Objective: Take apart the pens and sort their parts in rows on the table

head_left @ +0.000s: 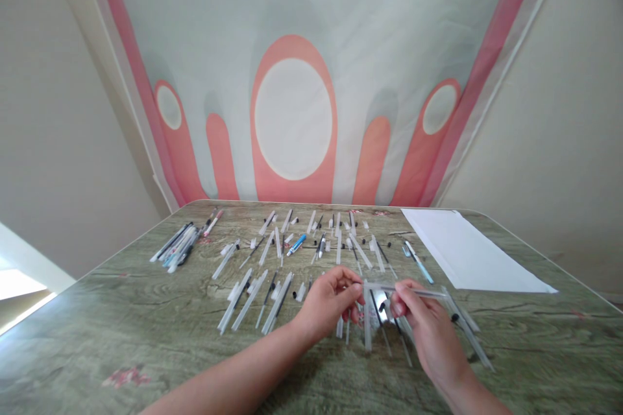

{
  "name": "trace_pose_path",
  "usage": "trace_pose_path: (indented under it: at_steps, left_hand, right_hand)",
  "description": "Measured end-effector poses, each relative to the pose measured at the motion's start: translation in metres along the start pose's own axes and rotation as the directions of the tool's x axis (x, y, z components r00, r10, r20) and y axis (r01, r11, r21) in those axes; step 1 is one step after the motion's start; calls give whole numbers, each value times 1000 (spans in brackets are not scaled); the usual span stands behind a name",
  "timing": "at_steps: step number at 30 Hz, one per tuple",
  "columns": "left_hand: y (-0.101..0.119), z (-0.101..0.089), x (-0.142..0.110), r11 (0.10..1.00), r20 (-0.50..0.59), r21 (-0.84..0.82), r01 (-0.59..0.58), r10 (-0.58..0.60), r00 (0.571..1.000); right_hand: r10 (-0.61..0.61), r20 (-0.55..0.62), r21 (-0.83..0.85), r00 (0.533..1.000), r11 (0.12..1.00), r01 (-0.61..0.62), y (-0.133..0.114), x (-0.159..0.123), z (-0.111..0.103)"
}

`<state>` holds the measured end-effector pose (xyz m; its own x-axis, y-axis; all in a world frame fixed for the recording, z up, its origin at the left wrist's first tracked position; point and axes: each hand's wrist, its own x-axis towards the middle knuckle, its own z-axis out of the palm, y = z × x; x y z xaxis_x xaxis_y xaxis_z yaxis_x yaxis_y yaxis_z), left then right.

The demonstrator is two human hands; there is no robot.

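Observation:
My right hand grips a clear pen barrel between thumb and fingers, holding it nearly level above the table. At the barrel's left end is my left hand, its thumb and fingers pinched together. Whatever sits in that pinch is too small and hidden to name. Below the hands lie more clear barrels and thin dark ink refills. A small black pen part rests just right of my right hand. Left of my left hand, barrels, refills and caps lie in a row.
Further rows of pen parts cover the table's middle, with a blue pen among them. A pile of pens lies at left. White paper and a light-blue pen lie at right. A printed backdrop rises behind.

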<state>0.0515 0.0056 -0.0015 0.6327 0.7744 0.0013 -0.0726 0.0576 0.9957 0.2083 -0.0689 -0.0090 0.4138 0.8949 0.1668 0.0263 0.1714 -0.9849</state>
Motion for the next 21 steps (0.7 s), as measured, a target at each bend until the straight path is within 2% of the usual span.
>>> trace_pose_path:
  at_steps: [4,8,12,16,21]
  left_hand:
    - [3,0,-1,1000,10,-9,-8,8,1000]
    - [2,4,-3,995,-45,101,-10,15,999]
    - [-2,5,-4,964,-98,261,-44,72,993]
    - [-1,2,-3,950,-170,308,-48,104,980]
    - [-3,-1,-3,899,-154,434,-60,139,978]
  right_hand:
    - [105,66,164,992,980,-115,2,2,0]
    - [182,140,314,973,924,-218,3,2,1]
    - [171,155,344,973,914,-216,3,2,1]
    - [162,155,351,975,913,-208,3,2,0]
    - [173,176,386,969,893,-230,2,1,2]
